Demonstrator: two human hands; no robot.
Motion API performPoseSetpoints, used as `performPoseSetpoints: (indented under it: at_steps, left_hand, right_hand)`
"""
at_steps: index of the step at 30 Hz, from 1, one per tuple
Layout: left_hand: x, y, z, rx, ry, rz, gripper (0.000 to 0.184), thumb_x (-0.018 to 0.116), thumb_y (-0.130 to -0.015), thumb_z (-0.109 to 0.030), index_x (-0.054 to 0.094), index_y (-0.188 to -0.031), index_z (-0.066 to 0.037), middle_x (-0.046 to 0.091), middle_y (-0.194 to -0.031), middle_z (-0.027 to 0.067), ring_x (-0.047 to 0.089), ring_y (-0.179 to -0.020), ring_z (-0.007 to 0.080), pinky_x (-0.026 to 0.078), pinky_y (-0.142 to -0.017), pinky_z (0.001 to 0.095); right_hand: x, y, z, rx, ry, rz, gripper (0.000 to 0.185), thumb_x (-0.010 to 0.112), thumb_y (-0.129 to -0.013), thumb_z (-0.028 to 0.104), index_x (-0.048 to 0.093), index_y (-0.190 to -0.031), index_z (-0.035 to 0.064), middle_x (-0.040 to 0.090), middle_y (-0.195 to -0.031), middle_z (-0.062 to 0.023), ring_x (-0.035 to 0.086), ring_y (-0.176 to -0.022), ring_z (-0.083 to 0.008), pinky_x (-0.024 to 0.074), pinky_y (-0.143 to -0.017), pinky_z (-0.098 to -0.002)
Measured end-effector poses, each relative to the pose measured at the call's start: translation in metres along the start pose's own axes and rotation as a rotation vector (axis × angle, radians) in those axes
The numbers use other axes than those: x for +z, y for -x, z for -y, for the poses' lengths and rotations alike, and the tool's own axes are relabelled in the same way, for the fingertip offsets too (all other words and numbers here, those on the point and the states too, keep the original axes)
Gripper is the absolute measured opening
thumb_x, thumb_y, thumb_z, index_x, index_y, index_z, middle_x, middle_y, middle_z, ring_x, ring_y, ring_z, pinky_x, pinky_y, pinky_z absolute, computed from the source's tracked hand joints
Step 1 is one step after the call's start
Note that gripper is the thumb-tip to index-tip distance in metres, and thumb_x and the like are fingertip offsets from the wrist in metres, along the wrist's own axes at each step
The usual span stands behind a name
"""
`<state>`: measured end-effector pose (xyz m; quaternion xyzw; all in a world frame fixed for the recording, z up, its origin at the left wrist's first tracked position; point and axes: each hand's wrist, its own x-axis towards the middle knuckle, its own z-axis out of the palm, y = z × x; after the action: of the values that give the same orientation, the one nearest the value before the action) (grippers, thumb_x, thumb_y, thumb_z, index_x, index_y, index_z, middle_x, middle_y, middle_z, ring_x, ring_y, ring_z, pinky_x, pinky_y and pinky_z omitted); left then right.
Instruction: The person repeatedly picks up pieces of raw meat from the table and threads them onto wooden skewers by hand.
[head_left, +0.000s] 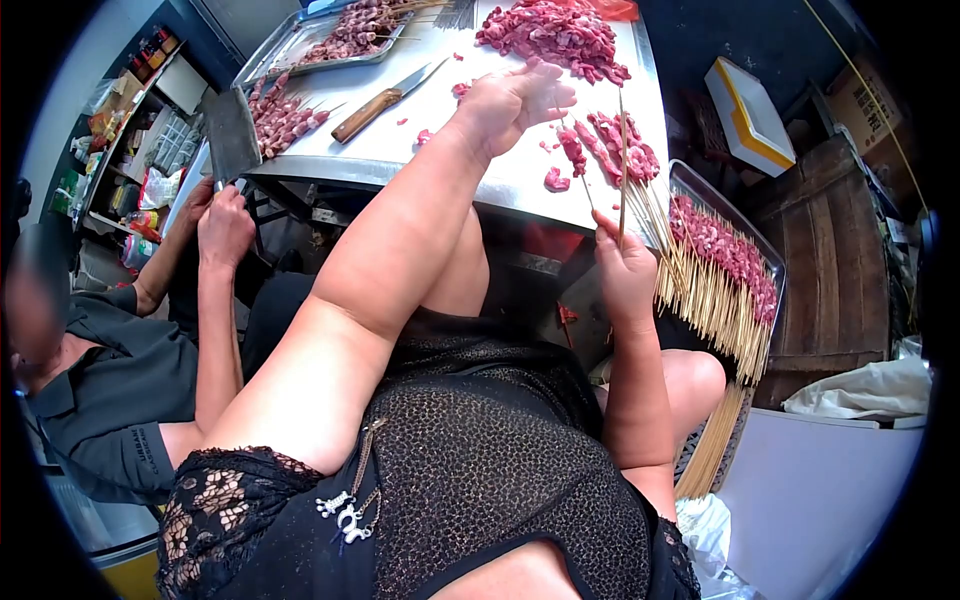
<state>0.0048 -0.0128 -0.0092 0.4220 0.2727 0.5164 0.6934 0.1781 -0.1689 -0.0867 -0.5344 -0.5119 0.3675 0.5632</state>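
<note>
My left hand (510, 108) is stretched over the white table (500, 185), its fingers apart beside the front of a pile of cut raw meat (555, 38). No piece shows in its fingers. My right hand (627, 275), closed, grips bamboo skewers near the table's front edge. One bare skewer (623, 170) points up from it. Another, tilted left, carries meat (572, 152) at its far end. Just beyond lie finished meat skewers (630, 145), with a loose meat piece (556, 180) to their left.
A wooden-handled knife (368, 113) lies on the table. At left a co-worker's hands (225, 220) hold a cleaver (232, 135). A metal tray (245, 75) bears skewers at the back. Another tray (775, 262), full of meat skewers, stands at right, above bundled bare sticks (715, 445).
</note>
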Motion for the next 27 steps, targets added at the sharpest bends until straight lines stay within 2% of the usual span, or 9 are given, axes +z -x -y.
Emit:
performPoseSetpoints:
  at_steps: [2, 7, 9, 12, 14, 17, 22, 25, 27]
  left_hand:
    - [0.002, 0.0, -0.001, -0.01, 0.098, 0.036, 0.024, 0.048, -0.093, -0.016, 0.052, -0.104, 0.004, 0.063, -0.094, 0.0182, 0.063, -0.093, 0.0288, 0.053, -0.084, 0.0424]
    - [0.001, 0.001, 0.001, -0.05, 0.1, 0.095, 0.023, 0.048, -0.093, -0.017, 0.053, -0.105, 0.003, 0.063, -0.094, 0.0188, 0.063, -0.094, 0.0291, 0.052, -0.085, 0.044]
    - [0.001, 0.001, 0.002, -0.066, 0.11, 0.121, 0.023, 0.048, -0.094, -0.017, 0.053, -0.105, 0.002, 0.063, -0.095, 0.0188, 0.063, -0.094, 0.0291, 0.052, -0.085, 0.0443]
    - [0.002, 0.001, 0.003, -0.07, 0.079, 0.107, 0.025, 0.047, -0.094, -0.018, 0.052, -0.108, 0.002, 0.063, -0.097, 0.0186, 0.063, -0.093, 0.0286, 0.052, -0.085, 0.0436]
    - [0.002, 0.0, 0.003, -0.045, -0.021, 0.006, 0.026, 0.047, -0.094, -0.018, 0.052, -0.111, 0.002, 0.063, -0.099, 0.0184, 0.063, -0.093, 0.028, 0.052, -0.085, 0.0421]
    - [0.003, 0.0, -0.001, 0.039, 0.065, -0.042, 0.027, 0.046, -0.094, -0.018, 0.051, -0.111, 0.002, 0.063, -0.098, 0.0182, 0.063, -0.092, 0.0276, 0.053, -0.084, 0.0407]
    - [0.001, 0.001, -0.002, 0.012, 0.1, -0.037, 0.022, 0.045, -0.094, -0.014, 0.052, -0.107, 0.002, 0.062, -0.098, 0.0187, 0.063, -0.091, 0.0286, 0.054, -0.083, 0.0404]
    - [0.003, 0.001, -0.001, -0.006, 0.132, -0.017, 0.021, 0.043, -0.095, -0.012, 0.053, -0.105, 0.002, 0.062, -0.098, 0.0195, 0.063, -0.093, 0.0297, 0.053, -0.084, 0.0417]
    - [0.007, 0.003, 0.0, -0.007, 0.142, -0.009, 0.022, 0.041, -0.095, -0.013, 0.053, -0.105, 0.002, 0.062, -0.098, 0.0201, 0.062, -0.095, 0.0309, 0.052, -0.086, 0.0442]
  right_hand:
    - [-0.001, 0.001, 0.002, 0.053, -0.062, 0.024, 0.022, 0.054, -0.09, 0.007, 0.062, -0.109, 0.0009, 0.048, -0.072, 0.0095, 0.038, -0.06, 0.0005, 0.0294, -0.054, -0.0137]
    - [-0.001, -0.001, 0.006, 0.238, -0.338, 0.118, 0.024, 0.052, -0.09, 0.006, 0.059, -0.112, 0.0005, 0.043, -0.065, 0.0101, 0.035, -0.052, 0.0003, 0.0268, -0.047, -0.0141]
    - [-0.004, -0.001, 0.016, 0.412, -0.568, 0.25, 0.026, 0.051, -0.091, 0.01, 0.057, -0.115, 0.0011, 0.04, -0.059, 0.0078, 0.031, -0.044, -0.0005, 0.0231, -0.039, -0.016]
    - [-0.003, -0.001, 0.018, 0.42, -0.552, 0.201, 0.027, 0.051, -0.091, 0.011, 0.056, -0.116, 0.0012, 0.04, -0.059, 0.0079, 0.029, -0.043, -0.0003, 0.0222, -0.037, -0.0158]
    - [-0.004, -0.004, 0.015, 0.401, -0.539, 0.197, 0.027, 0.051, -0.091, 0.011, 0.056, -0.116, 0.0011, 0.04, -0.059, 0.0078, 0.029, -0.043, -0.0004, 0.0222, -0.037, -0.0159]
    - [-0.003, -0.005, 0.013, 0.384, -0.518, 0.198, 0.027, 0.052, -0.091, 0.01, 0.056, -0.115, 0.0012, 0.04, -0.059, 0.0077, 0.029, -0.043, -0.0004, 0.0223, -0.038, -0.0158]
    - [-0.002, -0.004, 0.012, 0.351, -0.413, 0.145, 0.025, 0.053, -0.09, 0.009, 0.058, -0.113, 0.0012, 0.043, -0.062, 0.0079, 0.033, -0.047, -0.0004, 0.0251, -0.042, -0.0156]
    - [0.0, -0.003, 0.013, 0.263, -0.239, 0.101, 0.026, 0.05, -0.091, 0.009, 0.057, -0.115, -0.0002, 0.039, -0.06, 0.0103, 0.032, -0.047, 0.0006, 0.024, -0.042, -0.0153]
    - [0.001, -0.002, 0.01, 0.12, -0.112, 0.031, 0.024, 0.053, -0.09, 0.009, 0.06, -0.111, 0.0004, 0.043, -0.064, 0.0107, 0.035, -0.053, 0.0014, 0.0259, -0.048, -0.0142]
